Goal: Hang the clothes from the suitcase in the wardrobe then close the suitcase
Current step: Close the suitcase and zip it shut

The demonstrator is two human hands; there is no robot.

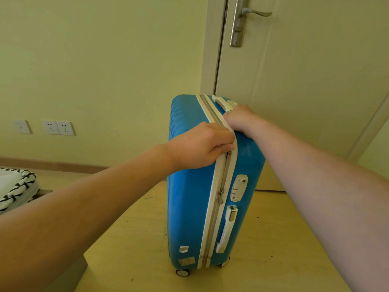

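A blue hard-shell suitcase (189,207) stands upright on its wheels on the floor, in front of a door. Its two halves are together, with a white zip band running down the near edge. My left hand (202,144) grips the zip band near the upper corner, fingers curled over the seam. My right hand (240,118) grips the suitcase's top edge just below the white top handle (224,102). A zip pull (220,196) hangs beside the combination lock (237,187). No clothes and no wardrobe are in view.
A closed cream door (305,81) with a metal lever handle (255,12) stands right behind the suitcase. A bed corner with black-and-white bedding (14,188) lies at the left edge. Wall sockets (57,127) sit low on the left wall. The floor is wooden.
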